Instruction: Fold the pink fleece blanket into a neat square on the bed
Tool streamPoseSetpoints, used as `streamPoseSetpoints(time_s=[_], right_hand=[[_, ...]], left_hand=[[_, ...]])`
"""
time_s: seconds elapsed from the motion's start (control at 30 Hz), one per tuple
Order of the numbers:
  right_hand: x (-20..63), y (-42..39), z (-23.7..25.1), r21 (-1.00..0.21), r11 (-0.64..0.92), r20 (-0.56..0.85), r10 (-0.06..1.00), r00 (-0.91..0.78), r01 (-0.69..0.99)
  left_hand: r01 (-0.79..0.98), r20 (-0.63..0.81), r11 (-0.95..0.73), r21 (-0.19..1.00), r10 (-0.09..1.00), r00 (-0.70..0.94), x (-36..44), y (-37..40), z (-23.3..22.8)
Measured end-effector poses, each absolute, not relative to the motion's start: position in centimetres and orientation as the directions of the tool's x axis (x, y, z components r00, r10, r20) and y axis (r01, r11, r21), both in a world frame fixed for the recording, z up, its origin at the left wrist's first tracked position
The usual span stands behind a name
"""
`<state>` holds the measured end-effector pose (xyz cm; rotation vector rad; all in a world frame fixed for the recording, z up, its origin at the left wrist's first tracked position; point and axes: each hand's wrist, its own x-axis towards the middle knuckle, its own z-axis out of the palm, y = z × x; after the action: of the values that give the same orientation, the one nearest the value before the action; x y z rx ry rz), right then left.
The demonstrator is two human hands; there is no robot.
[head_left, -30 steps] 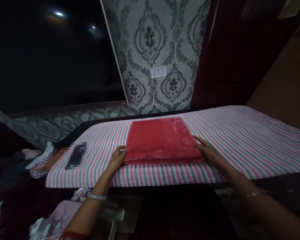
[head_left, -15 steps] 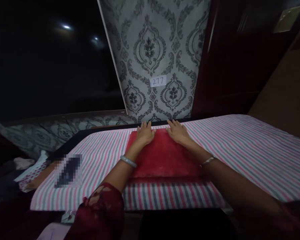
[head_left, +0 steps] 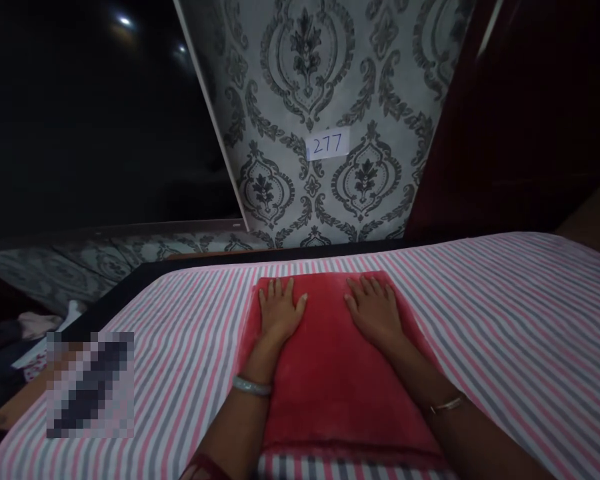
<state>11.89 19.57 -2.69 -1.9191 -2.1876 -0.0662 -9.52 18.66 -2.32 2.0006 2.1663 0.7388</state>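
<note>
A red folded cloth [head_left: 325,373] lies flat on the striped cover [head_left: 195,333], its far edge toward the wall. My left hand [head_left: 280,310] rests palm down on the cloth's far left part, fingers spread and thumb pointing inward. On the far right part lies my right hand [head_left: 375,307], also palm down with its fingers apart. Neither hand grips anything. My forearms cover parts of the cloth's left and right sides. A pale bangle [head_left: 251,385] circles my left wrist, and a thin bracelet [head_left: 447,405] my right.
A large dark screen [head_left: 90,120] stands at the back left. Behind the table is a patterned wall [head_left: 307,100] with a paper label [head_left: 327,144] reading 277. A blurred-out dark object [head_left: 93,387] lies on the cover at left. Some fabric [head_left: 40,327] is heaped beyond the left edge.
Both hands now lie lower on the red cloth, away from its far edge. The view has moved closer, so the cloth appears larger.
</note>
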Motion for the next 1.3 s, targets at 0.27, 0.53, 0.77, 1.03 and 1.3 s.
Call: streamPoseSetpoints(time_s=[0.27,0.53,0.77,1.03,1.3], right_hand=[[11.9,19.7,-3.1,-0.131,0.152,0.214,0.969,-0.121,0.980],[12.0,18.7,-1.2,-0.101,0.185,0.217,0.963,-0.160,0.978],[17.9,16.1,0.4,-0.115,0.149,0.049,0.988,-0.144,0.982],[17.4,8.5,-2.6,-0.070,0.440,0.255,0.876,-0.410,0.895],[17.8,8.2,-5.4,-0.048,0.452,0.344,0.845,-0.411,0.891]], left_hand=[[0.946,0.228,0.053,0.321,0.965,-0.132,-9.1,18.3,-2.0],[0.991,0.114,0.111,0.070,0.986,-0.118,-9.7,17.0,0.7],[0.983,-0.009,0.182,-0.015,0.983,-0.183,-13.7,13.6,3.4],[0.980,0.114,-0.198,-0.034,0.973,0.201,-10.6,4.4,0.9],[0.990,0.093,-0.141,0.006,0.986,0.140,-11.4,3.9,-1.9]])
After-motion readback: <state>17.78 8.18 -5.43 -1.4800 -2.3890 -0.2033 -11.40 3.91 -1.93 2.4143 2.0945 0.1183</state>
